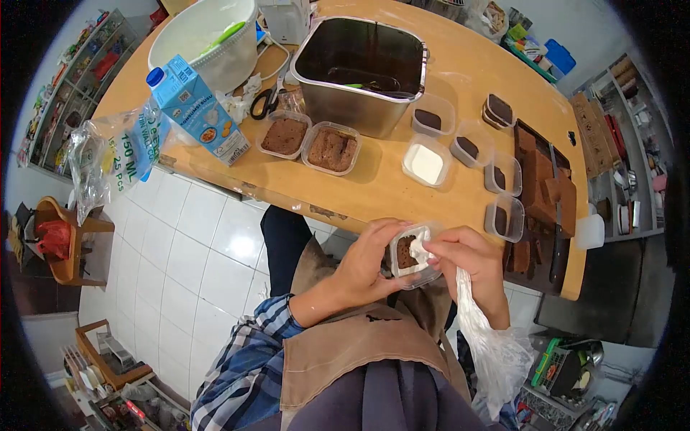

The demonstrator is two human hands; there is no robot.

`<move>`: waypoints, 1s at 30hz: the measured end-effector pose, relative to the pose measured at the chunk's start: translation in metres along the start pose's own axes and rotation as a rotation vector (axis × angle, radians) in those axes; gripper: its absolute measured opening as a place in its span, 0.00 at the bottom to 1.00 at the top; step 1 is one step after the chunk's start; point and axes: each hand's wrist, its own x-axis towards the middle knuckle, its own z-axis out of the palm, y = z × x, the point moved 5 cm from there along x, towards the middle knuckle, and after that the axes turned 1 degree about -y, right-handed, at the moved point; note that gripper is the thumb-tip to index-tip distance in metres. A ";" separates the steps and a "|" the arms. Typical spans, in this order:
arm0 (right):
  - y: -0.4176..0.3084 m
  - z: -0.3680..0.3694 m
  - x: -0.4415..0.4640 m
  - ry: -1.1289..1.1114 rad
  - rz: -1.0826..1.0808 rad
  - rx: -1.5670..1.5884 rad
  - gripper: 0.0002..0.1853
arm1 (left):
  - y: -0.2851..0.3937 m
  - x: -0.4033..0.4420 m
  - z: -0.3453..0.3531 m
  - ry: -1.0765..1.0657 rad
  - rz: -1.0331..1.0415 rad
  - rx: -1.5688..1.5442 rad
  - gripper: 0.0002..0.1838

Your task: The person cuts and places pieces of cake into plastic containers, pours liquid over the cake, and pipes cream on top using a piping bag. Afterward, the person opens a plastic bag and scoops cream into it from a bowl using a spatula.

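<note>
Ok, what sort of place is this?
Probably a home kitchen or small bakery: there's cut brown cake, plastic tubs with cake inside, and what looks like a piping bag in the right hand.

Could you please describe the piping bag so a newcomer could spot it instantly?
Start at the wooden table; just off its near edge, find the right hand. The piping bag hangs twisted from it, crinkled and whitish; unlike the lettered bag by the blue carton, it shows no printing.
</note>
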 end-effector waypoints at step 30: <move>0.004 0.004 0.004 0.003 -0.085 -0.039 0.11 | 0.000 -0.001 -0.003 0.007 -0.038 -0.025 0.42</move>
